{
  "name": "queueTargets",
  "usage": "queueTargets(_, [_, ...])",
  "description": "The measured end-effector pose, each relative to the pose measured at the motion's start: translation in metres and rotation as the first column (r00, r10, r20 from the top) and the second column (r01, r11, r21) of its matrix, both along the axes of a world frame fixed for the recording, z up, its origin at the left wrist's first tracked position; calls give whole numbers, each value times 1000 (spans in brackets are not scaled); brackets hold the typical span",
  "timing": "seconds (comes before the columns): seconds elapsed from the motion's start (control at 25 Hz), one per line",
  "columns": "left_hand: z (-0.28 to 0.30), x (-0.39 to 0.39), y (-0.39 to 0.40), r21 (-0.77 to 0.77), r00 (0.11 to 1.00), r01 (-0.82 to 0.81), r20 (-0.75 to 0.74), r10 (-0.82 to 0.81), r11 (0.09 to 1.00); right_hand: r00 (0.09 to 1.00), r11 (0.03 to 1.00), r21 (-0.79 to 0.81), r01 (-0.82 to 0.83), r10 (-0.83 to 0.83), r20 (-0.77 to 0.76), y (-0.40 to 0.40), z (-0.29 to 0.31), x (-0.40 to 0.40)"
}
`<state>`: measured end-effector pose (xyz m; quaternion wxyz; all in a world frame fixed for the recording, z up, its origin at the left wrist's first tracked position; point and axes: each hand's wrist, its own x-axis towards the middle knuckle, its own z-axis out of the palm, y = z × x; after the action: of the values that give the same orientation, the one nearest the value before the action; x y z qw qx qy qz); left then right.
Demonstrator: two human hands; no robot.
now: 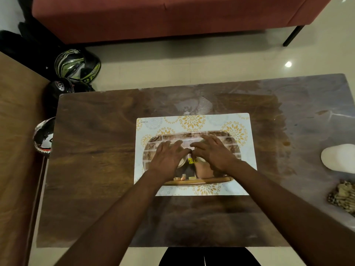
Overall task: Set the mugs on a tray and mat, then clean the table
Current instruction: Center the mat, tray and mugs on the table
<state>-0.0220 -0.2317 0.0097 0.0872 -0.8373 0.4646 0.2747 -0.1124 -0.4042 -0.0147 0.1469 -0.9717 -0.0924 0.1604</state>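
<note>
Head view: both hands are down over the tray (226, 140), which sits on the mat (194, 120) in the middle of the tabletop (99, 131). Left hand (169, 157) and right hand (213, 151) lie side by side, fingers spread and fairly straight, not curled round anything I can make out. A yellow price sticker (192, 161) peeks out between them. Can't make out any mugs under the hands. A white cloth (339, 158) lies at the tabletop's right edge, well apart from the mat. Helmets (76, 67) sit on the floor, far left.
</note>
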Motion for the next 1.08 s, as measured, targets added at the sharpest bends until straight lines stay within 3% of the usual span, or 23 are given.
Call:
queueTargets(0.08, [0,6,7,-81,1000,9,-3,-9,997,1000,996,85,-2,2,5,-15,-6,-8])
queueTargets(0.16, [-3,1,9,-137,978,-199,41,207,970,953,950,80,302,-303,4,-10,-9,-15])
queueTargets(0.2, [-4,-3,8,-115,938,-334,61,342,936,878,877,34,479,-480,7,2,-7,-18])
queueTargets(0.28, [-9,-13,0,-30,885,-458,73,459,888,773,782,-103,615,-623,-117,28,-6,-19])
queueTargets(0.4, [-20,-19,-2,-124,931,-363,-10,365,923,849,866,-107,489,-500,-171,35,-2,-19])
queueTargets(0.52, [-26,-12,8,-180,967,-253,-74,244,951,968,981,-17,191,-191,-162,8,-12,-25])
queueTargets(0.68, [-30,-11,13,-235,964,-258,-133,232,937,995,995,29,-91,92,-41,-7,-26,-25])
queueTargets(0.84, [-36,-11,19,-285,965,-249,-159,211,926,975,976,48,-214,210,71,-19,-35,-14])
queueTargets(1.08, [-38,-5,23,-299,961,-210,-236,141,931,957,941,225,-255,211,200,-26,-27,-18])
